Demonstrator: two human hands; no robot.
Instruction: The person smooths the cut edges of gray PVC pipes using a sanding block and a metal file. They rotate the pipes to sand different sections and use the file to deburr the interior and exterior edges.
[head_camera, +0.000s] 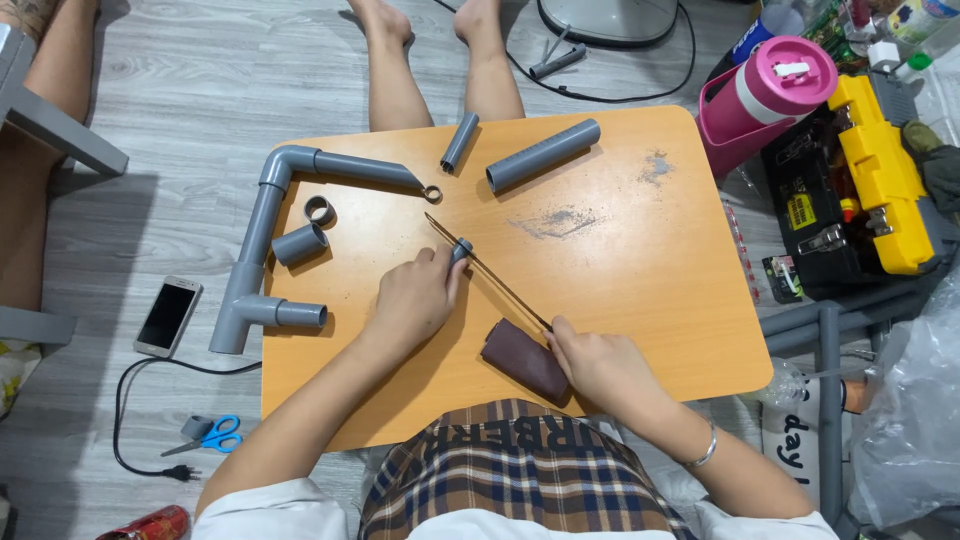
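Note:
My left hand presses a short grey pipe piece onto the wooden table. My right hand grips the dark brown handle of a thin saw blade that lies diagonally across that pipe piece. A long grey pipe assembly with elbow and tee joints runs along the table's left edge. A pipe ring and a short pipe stub lie beside it. Two more cut pipe lengths rest at the far edge.
Grey sawdust marks the tabletop. A pink bottle and a yellow and black toolbox stand at the right. On the floor at the left are a phone, blue scissors and a black cable. Another person's bare legs are beyond the table.

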